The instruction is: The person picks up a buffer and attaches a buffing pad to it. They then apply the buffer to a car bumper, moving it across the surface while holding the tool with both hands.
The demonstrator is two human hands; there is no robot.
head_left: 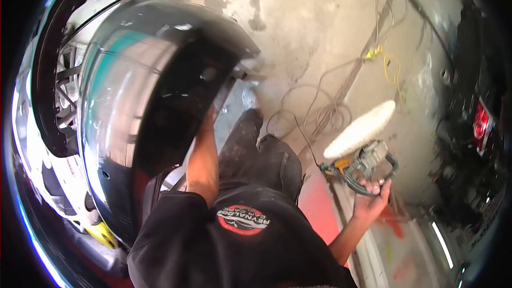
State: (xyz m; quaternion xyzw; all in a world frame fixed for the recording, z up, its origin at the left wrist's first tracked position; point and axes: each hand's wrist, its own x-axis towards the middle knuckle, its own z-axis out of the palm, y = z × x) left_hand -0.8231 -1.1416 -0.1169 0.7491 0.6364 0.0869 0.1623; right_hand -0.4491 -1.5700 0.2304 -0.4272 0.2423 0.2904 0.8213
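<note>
My right hand [375, 192] is wrapped round the handle of a polisher [358, 166] at the right. A white fluffy pad [360, 129] is on the polisher, tilted up and facing away from me. At the left, a glossy dark bumper [128, 90] stands raised beside me. My left arm reaches to its inner edge. My left hand [209, 119] is at that edge, with its fingers hidden behind the dark panel.
A cord and hose [333, 112] lie looped on the concrete floor [304, 26], with a yellow connector [373, 53] further off. A red-and-grey panel [392, 245] is at the lower right. Beyond it is a dark car with a red tail light [481, 127].
</note>
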